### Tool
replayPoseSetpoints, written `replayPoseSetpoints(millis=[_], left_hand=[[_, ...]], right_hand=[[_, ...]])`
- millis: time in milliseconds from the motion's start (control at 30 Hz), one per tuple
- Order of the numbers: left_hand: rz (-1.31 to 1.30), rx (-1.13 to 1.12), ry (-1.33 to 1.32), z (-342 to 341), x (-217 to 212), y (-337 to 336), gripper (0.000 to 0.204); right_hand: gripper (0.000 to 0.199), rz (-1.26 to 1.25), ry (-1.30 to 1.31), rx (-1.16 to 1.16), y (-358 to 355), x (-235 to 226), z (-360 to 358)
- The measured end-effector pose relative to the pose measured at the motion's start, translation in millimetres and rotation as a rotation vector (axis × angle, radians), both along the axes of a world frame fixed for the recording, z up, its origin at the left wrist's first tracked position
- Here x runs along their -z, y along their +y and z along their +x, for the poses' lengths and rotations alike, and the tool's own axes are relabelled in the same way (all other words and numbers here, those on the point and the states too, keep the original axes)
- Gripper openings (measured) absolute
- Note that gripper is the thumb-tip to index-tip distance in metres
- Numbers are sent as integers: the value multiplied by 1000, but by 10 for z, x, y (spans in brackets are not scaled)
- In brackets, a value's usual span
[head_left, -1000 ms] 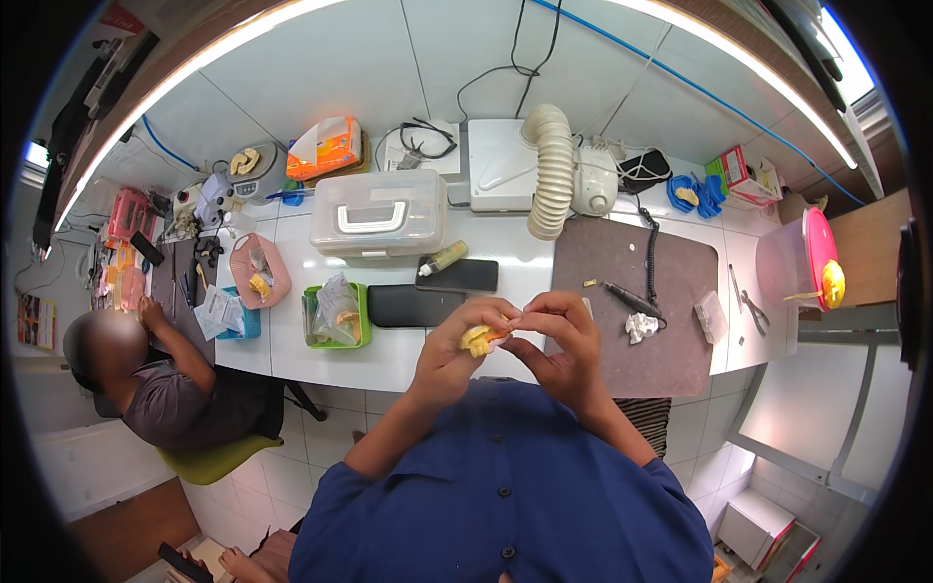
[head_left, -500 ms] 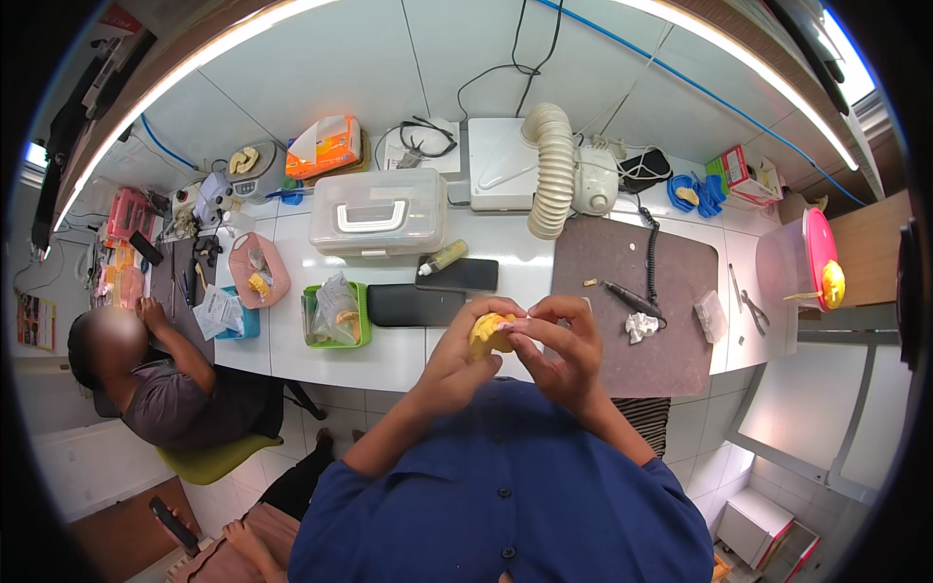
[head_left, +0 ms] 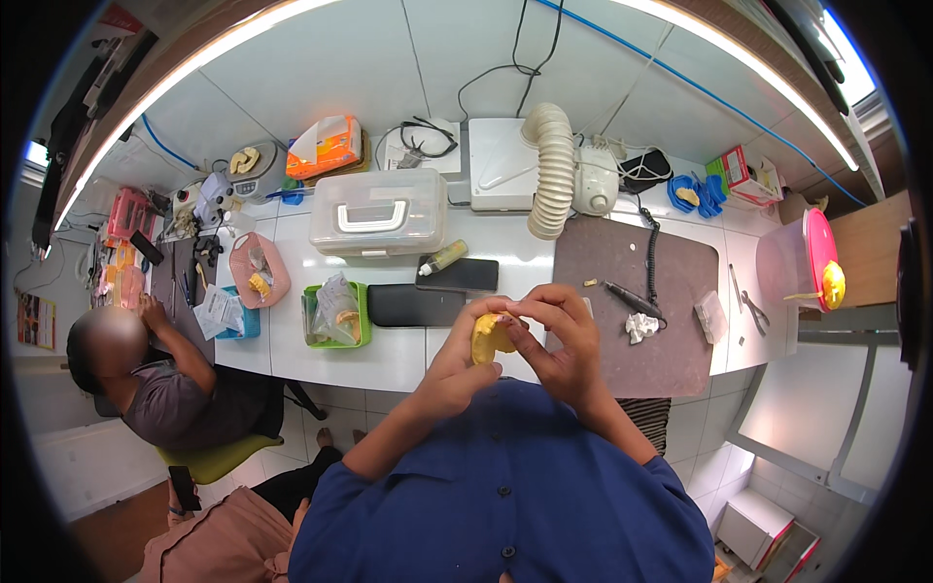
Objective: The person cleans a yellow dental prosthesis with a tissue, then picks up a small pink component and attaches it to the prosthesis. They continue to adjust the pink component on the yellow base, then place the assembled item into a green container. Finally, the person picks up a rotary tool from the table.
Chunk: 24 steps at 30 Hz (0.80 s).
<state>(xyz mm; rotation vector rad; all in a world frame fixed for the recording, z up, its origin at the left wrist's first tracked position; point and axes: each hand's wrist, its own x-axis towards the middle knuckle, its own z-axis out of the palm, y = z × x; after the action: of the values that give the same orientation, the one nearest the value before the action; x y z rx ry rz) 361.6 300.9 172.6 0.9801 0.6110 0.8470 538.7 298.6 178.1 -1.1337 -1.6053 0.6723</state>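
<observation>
Both of my hands meet over the front edge of the white bench [head_left: 389, 355], close to my chest. My left hand [head_left: 459, 361] cups a small yellow dental cast [head_left: 486, 337] from below and the left. My right hand [head_left: 559, 335] closes over the cast from the right, with its fingertips on the cast's top. Most of the cast is hidden behind my fingers. A black flat case [head_left: 413, 304] and a dark phone [head_left: 459, 275] lie on the bench just beyond my hands.
A brown work mat [head_left: 661, 282] with a black handpiece [head_left: 632, 298] lies to the right. A clear lidded box [head_left: 364, 212], a ribbed suction hose [head_left: 552, 165] and a green tray [head_left: 335, 313] stand farther back. Another person [head_left: 146, 374] sits at the left.
My hands have stayed together on the yellow cast; the right fingers have shifted a little over its top. A person's leg and phone at the lower left have moved in.
</observation>
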Motion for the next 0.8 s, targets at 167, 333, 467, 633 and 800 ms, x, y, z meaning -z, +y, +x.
replayPoseSetpoints(millis=[167,333,467,633,800], left_hand=[[523,-160,188,56,99,39,69],[629,-175,224,30,140,49,69],[627,-177,89,53,208,81,67],[194,-74,-151,23,216,41,69],[-79,-49,-333,-44,296,75,70]], right_hand=[[36,61,-4,-8,26,30,29],[37,81,-21,-24,39,26,44],[35,134,-38,-13,42,42,33],[26,148,-77,-22,57,56,-11],[24,15,-101,12,35,48,-35]])
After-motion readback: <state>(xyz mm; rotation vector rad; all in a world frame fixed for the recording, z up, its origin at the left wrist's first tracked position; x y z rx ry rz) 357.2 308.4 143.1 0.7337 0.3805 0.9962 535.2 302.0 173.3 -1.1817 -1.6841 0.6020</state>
